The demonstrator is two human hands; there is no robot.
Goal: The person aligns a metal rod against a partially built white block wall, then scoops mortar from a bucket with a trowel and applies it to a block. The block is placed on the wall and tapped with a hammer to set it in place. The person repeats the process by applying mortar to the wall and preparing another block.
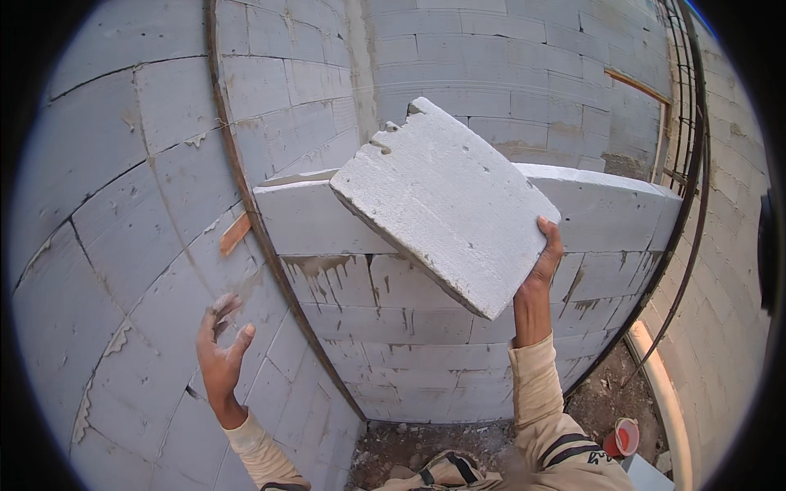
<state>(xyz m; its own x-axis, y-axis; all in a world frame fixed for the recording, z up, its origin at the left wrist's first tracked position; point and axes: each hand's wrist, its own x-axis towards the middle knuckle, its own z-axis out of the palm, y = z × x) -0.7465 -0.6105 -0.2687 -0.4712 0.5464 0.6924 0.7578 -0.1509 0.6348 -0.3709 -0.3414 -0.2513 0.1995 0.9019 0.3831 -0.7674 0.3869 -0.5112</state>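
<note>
The right hand (539,260) grasps a pale-grey rectangular concrete block (450,204), tilted, by one end, while the left hand (221,352), released, curves loosely in mid-air.

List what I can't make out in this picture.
Head view throughout:
White rectangular masonry block: far face turned away.
Right hand: some fingers hidden behind the block.
Round red plastic bucket: contents too small to identify.
Grey flat-sided object: cut off by the lower edge.
</note>
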